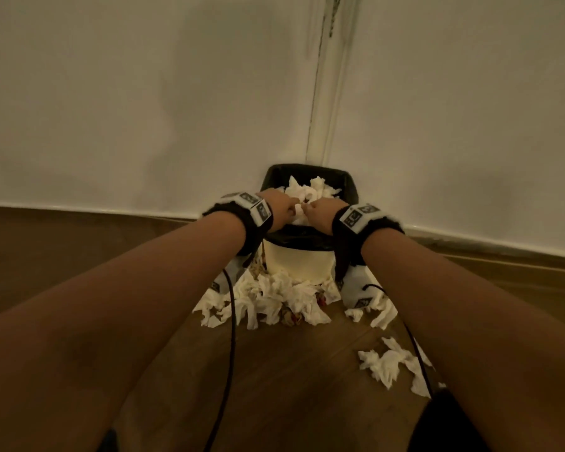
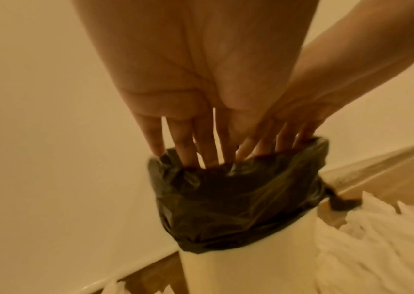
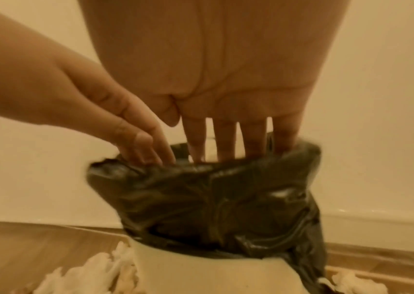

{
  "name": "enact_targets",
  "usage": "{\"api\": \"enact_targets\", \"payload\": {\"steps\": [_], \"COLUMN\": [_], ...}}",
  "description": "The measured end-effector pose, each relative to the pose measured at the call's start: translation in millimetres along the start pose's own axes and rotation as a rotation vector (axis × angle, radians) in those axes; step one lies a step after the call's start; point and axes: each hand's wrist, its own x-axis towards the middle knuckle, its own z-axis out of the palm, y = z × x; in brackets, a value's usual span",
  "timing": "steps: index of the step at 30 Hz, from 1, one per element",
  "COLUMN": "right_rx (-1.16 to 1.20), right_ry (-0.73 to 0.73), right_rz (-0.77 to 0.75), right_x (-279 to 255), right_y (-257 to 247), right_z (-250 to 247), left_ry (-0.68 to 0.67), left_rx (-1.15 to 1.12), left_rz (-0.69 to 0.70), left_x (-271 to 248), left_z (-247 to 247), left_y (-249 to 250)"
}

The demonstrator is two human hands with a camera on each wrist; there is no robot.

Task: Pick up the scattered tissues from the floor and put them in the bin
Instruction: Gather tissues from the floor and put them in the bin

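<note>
Both hands are inside the mouth of the bin point(image 1: 299, 256). The left hand point(image 1: 279, 207) and right hand point(image 1: 320, 215) point straight, relaxed fingers down onto the wad of tissues point(image 1: 307, 194) already in the bin, grasping nothing. Remaining tissues lie on the floor point(image 1: 274, 301) directly below the hands, against the bin's near base, with more to the right point(image 1: 385, 367), nearer the right hand.

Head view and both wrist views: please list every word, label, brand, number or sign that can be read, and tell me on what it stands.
No readable text in any view.
Left wrist band: black-and-white square code patterns, no letters or numbers to read.
Right wrist band: the same kind of code patterns, too blurred to read.
Bin and its black liner: no label or brand visible.
Tissues on the floor: plain white, no print.
</note>
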Motion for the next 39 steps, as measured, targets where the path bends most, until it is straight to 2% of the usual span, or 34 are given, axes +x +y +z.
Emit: {"api": "enact_targets", "payload": {"steps": [2,8,15,22,27,35,39], "right_rx": [0.07,0.2,0.199,0.241,0.313,0.54,0.595], "right_ry": [0.107,0.246,0.196,0.132,0.085,-0.004,-0.053], "right_rz": [-0.01,-0.056,-0.056,0.021,0.113,0.21,0.202], "right_x": [-24,-102,-151,-141,-122,-106,-95], "right_y": [0,-5,6,22,45,89,86], "right_z": [-4,-15,-14,13,46,123,150], "left_ry": [0.029,0.175,0.243,0.063,0.0,-0.113,-0.056], "left_rx": [-0.037,-0.195,-0.412,-0.384,-0.291,-0.213,-0.153], "left_rz": [-0.024,-0.117,-0.245,-0.248,-0.192,-0.098,-0.047], "left_x": [-24,-89,-128,-115,-93,-42,-18], "left_z": [-12,-29,5,58,89,147,176], "left_y": [2,13,26,39,47,65,67]}}
